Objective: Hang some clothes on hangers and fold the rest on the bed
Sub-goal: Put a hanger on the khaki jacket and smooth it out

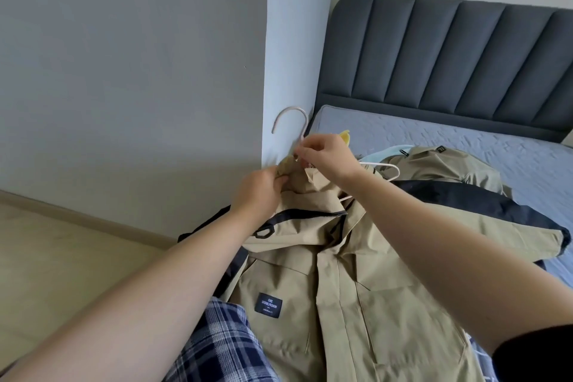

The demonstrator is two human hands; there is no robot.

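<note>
A khaki jacket with black trim and a dark chest label lies spread on the bed's near corner. A pale hanger sticks out of its collar, hook up, against the wall corner. My left hand grips the bunched khaki collar fabric just left of the hanger's neck. My right hand pinches the collar fabric at the base of the hook. A second white hanger lies on the bed just behind my right wrist.
The bed has a grey-blue quilted cover and a dark padded headboard. Yellow and light-blue garments lie beyond the jacket. A grey wall corner stands close on the left, with pale floor below. Plaid fabric shows at the bottom.
</note>
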